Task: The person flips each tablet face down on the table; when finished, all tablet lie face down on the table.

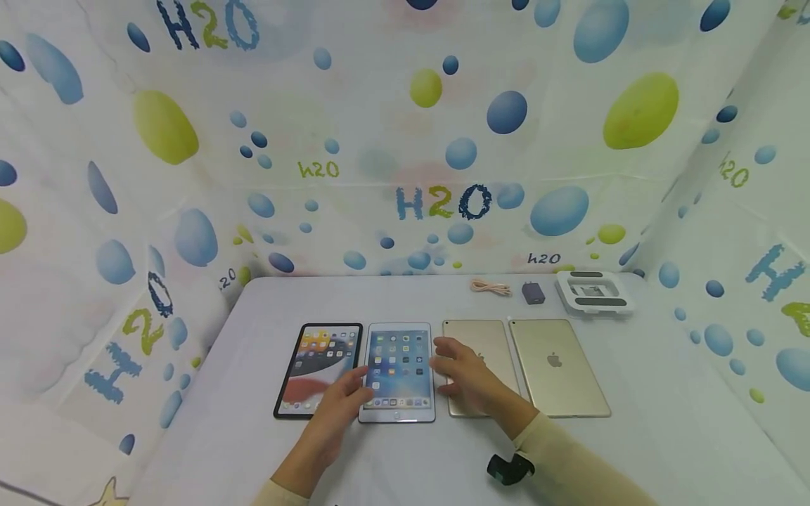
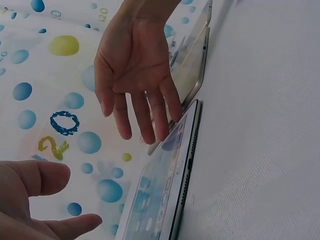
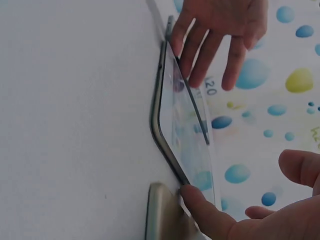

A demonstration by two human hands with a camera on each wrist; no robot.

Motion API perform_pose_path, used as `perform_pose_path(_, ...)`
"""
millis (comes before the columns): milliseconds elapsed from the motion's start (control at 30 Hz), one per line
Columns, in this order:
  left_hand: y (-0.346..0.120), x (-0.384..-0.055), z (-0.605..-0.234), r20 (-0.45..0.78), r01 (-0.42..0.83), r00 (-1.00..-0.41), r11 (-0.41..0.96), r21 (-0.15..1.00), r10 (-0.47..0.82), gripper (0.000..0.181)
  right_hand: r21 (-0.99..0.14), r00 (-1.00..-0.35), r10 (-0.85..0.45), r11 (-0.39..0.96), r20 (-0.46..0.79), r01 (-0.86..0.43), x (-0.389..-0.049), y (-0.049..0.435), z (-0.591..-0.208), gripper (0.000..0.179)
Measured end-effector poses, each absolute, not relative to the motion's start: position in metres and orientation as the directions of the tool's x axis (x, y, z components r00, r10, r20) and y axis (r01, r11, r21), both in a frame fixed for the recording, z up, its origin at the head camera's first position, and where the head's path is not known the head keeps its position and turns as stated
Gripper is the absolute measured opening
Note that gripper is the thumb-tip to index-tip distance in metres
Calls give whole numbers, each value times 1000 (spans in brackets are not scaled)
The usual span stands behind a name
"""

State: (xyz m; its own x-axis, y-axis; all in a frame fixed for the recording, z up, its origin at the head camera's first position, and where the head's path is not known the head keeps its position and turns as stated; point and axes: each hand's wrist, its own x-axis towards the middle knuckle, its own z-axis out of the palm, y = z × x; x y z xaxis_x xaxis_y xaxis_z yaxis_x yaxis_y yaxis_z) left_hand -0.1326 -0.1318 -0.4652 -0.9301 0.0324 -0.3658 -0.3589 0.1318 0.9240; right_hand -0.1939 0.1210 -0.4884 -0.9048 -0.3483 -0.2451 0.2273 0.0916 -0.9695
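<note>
A white-bordered tablet (image 1: 397, 379) lies screen up in the middle of a row of tablets, its home screen lit. My left hand (image 1: 338, 407) is at its left edge, thumb and fingers spread, partly over the black-bordered tablet (image 1: 325, 365), which is also lit. Beside the right edge hovers my right hand (image 1: 471, 376), fingers parted, overlapping a pinkish-gold tablet (image 1: 484, 334) that lies back up. In the right wrist view, one right fingertip is right at the edge of the white-bordered tablet (image 3: 187, 140). Neither hand grips anything.
A gold tablet (image 1: 560, 379) lies back up at the right end of the row. Behind are a coiled cable (image 1: 490, 287), a dark charger block (image 1: 533, 293) and a white-and-grey case (image 1: 595, 293). Patterned cloth (image 1: 380, 140) surrounds the white table (image 1: 652, 393).
</note>
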Motion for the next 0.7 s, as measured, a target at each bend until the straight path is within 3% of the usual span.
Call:
perform_pose_path(467,-133,-133,-470,-367,-362,-927,81,929,77,61,-950,-905,-300,7,-300,313,-188,111,-489,72)
perform_pose_path(700,-136,-135,-469,-384,-392,-912,-34,919,145,60,-932,-870,-397,-85,-292,351,-189,118,-494,60)
